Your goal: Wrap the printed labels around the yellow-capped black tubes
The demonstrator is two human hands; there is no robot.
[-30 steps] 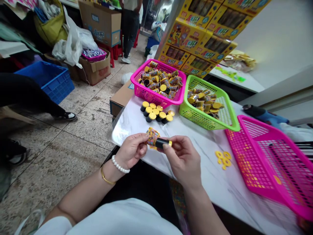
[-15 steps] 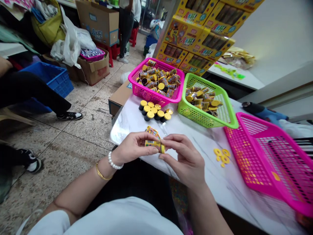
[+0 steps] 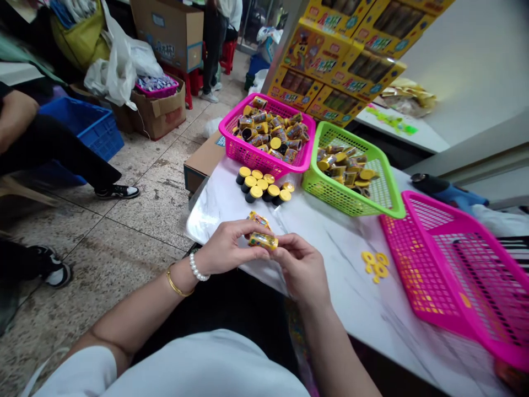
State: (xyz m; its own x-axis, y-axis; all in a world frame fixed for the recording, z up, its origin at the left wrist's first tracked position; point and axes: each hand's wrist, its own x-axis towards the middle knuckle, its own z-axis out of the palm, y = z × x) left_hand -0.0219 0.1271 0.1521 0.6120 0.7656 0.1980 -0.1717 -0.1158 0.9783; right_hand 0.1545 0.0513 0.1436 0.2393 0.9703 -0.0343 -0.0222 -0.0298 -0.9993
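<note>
A small yellow cylinder with a printed wrap [image 3: 263, 241] lies across my fingertips above the table's near edge. My left hand [image 3: 231, 248] grips its left part between thumb and fingers. At its right end, the closed thumb and fingers of my right hand [image 3: 303, 270] hold it too. Just behind it, a colourful printed yellow piece [image 3: 259, 219] lies on the table, partly covered by my left hand. Farther back stands a cluster of several black pots with yellow caps [image 3: 255, 193].
A pink basket [image 3: 264, 158] and a green basket [image 3: 351, 203] hold many small yellow containers. Another pink basket [image 3: 427, 298] stands at right, near loose yellow rings [image 3: 380, 270] and a blue tool [image 3: 454, 192]. Stacked yellow boxes [image 3: 314, 55] rise behind. A seated person's leg [image 3: 66, 149] is at left.
The cylinder has turned in my fingers, showing a different side. My right hand has closed in, its fingers now curled at the cylinder's right end. The view has shifted slightly.
</note>
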